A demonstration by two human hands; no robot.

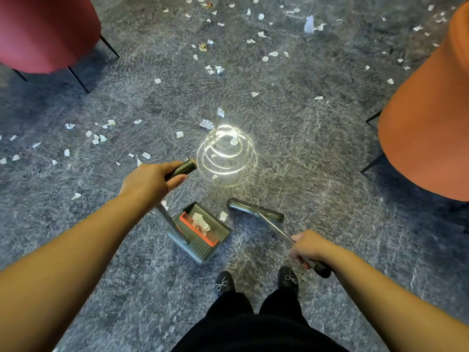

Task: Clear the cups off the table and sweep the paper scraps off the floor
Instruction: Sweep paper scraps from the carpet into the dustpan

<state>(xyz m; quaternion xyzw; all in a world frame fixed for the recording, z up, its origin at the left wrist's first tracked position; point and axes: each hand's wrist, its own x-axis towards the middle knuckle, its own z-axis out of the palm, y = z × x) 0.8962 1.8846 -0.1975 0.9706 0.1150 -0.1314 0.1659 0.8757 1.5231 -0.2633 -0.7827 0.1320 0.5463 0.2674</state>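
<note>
Left hand [149, 180]: curled round the dark grip of the dustpan handle [181, 168]. Right hand [308, 246]: gripping the broom handle [279, 231]. Dustpan [200, 231]: on the floor between both hands, some scraps inside. Broom head [256, 208]: just right of the pan. Paper scraps [206, 123]: strewn over grey floor [317, 153] ahead. Red chair [43, 31] far left, orange chair [431, 118] right.

White paper scraps [206, 123] litter the grey floor from nine to two o'clock; a few lie in the dark dustpan [201, 231], with the broom head [256, 209] at its three o'clock.
</note>
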